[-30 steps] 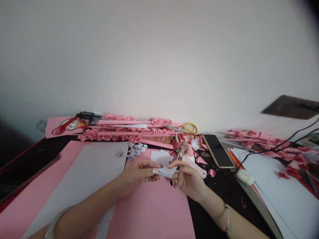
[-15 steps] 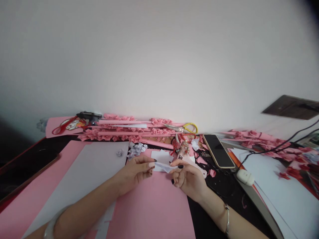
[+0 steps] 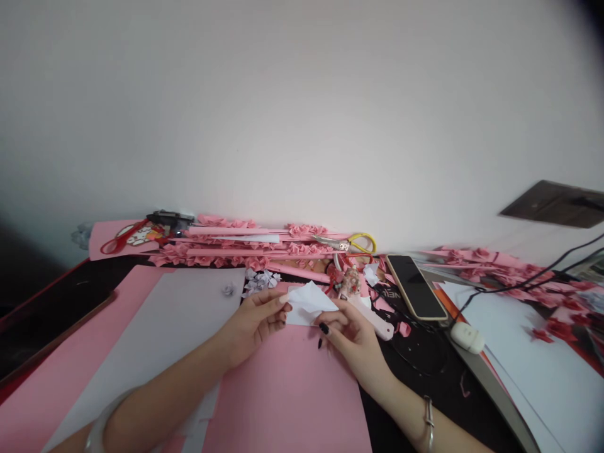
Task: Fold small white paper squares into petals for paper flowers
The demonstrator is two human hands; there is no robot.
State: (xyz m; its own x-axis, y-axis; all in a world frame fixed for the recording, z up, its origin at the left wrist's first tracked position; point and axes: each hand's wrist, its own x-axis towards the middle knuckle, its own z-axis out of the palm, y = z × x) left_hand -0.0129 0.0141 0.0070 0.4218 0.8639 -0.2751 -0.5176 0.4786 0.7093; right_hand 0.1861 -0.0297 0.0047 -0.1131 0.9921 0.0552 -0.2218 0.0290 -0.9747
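A small folded piece of white paper (image 3: 309, 297) is held up between both hands, above a pink sheet (image 3: 287, 390). My left hand (image 3: 257, 318) pinches its left corner between thumb and fingers. On the other side, my right hand (image 3: 352, 333) is closed at the lower right corner, the fingers curled partly behind the paper. More white paper lies behind and beneath it; where one piece ends is hard to tell. Just beyond my left hand sits a cluster of folded white paper flowers (image 3: 260, 280). A single small white one (image 3: 228, 289) rests on a large white sheet (image 3: 174, 327).
Pink paper flowers on stems (image 3: 212, 255) lie along the wall, with yellow-handled scissors (image 3: 352, 244) on them. To the right are a phone (image 3: 415, 286), a white earphone case (image 3: 467, 338), black cables and stacked paper (image 3: 533, 352). A pink-handled tool (image 3: 377, 324) lies beside my right hand.
The paper has turned from nearly edge-on to showing a broad face with a raised point. My right hand has rotated, its thumb now nearer me; my left hand has barely moved.
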